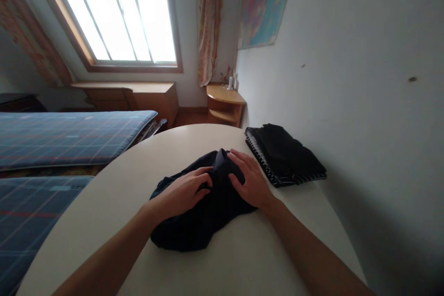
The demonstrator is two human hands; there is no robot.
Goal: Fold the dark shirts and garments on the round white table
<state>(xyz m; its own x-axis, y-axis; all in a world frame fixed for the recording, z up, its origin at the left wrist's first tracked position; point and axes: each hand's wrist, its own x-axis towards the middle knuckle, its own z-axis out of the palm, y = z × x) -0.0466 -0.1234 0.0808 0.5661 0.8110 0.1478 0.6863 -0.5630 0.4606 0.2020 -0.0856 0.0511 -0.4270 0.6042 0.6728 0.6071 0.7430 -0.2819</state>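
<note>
A crumpled dark navy garment (208, 215) lies bunched on the white round table (194, 136); its exact kind does not show. My left hand (189, 188) rests on its left part, fingers curled into the fabric and thumb bent towards them. On the garment's right part lies my right hand (250, 178), its fingers stretched out over a raised fold and the thumb held apart. The fabric peaks between the two hands. Beyond my right hand sits a folded stack of black clothes (289, 152), with white-striped cloth showing underneath at its edges.
The wall (364, 115) runs close along the table's right side. To the left are beds with blue plaid mattresses (69, 136). A wooden corner shelf (225, 95) and a low wooden desk (156, 90) stand at the back, below a bright window (118, 14).
</note>
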